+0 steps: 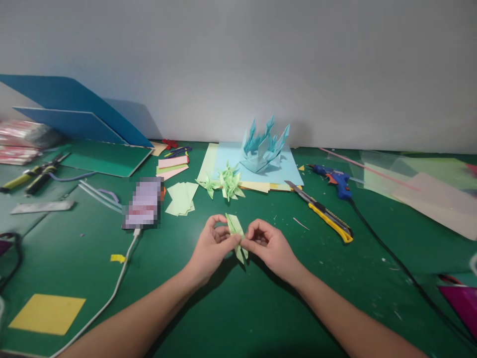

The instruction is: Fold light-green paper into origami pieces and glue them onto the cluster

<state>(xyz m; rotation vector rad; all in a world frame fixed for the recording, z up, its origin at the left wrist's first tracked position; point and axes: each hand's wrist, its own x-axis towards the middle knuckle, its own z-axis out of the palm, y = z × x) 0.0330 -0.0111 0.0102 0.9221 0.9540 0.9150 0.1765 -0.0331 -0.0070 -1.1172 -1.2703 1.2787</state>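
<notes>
A folded piece of light green paper [236, 226] is held up over the green table between both hands. My left hand [214, 244] pinches it from the left, thumb across its front. From the other side, the thumb and forefinger of my right hand [271, 248] grip its right edge. Just beyond lie light green paper flowers [231, 183] and a fanned stack of light green paper sheets [181, 199]. Behind the flowers, a blue folded-paper crown-like piece [264, 149] rests on light blue sheets [227, 154].
Right of the hands lie a yellow utility knife [328, 219] and a blue glue gun [337, 183] with a trailing black cord. To the left are a phone [143, 204] on a white cable [121, 278], pliers [40, 174], and a yellow sheet [47, 314]. A blue board [82, 107] leans behind.
</notes>
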